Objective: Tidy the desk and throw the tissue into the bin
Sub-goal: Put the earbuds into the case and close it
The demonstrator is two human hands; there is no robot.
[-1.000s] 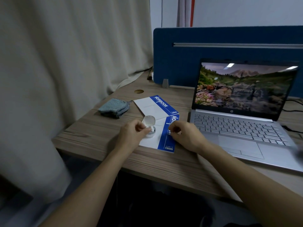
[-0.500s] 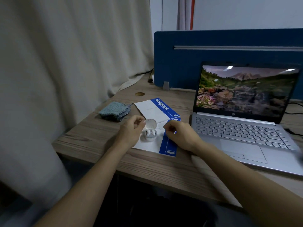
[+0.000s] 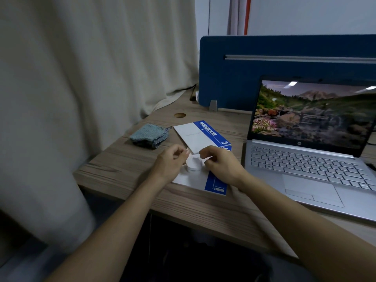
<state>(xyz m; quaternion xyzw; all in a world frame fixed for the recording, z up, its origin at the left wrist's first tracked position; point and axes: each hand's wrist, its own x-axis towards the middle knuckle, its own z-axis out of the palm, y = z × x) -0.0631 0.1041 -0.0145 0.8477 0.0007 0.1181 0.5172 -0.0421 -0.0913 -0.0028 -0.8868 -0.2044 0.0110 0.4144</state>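
Note:
A small white earbud case (image 3: 194, 164) sits with its lid down on two overlapping white-and-blue notebooks (image 3: 216, 183) near the desk's front edge. My left hand (image 3: 172, 160) is just left of the case, fingers curled and thumb meeting forefinger above its rim. My right hand (image 3: 222, 164) is at the case's right side, with its curled fingertips on the lid. No tissue or bin shows in this view.
A folded grey-blue cloth (image 3: 149, 135) lies left of the notebooks on the wooden desk (image 3: 122, 165). An open silver laptop (image 3: 305, 169) stands at the right. A blue divider panel (image 3: 244, 68) closes the back, and a beige curtain (image 3: 81, 78) hangs along the left.
The earbud case lid was open and is now down. My right hand moved left onto the case, and my left hand shifted slightly off it.

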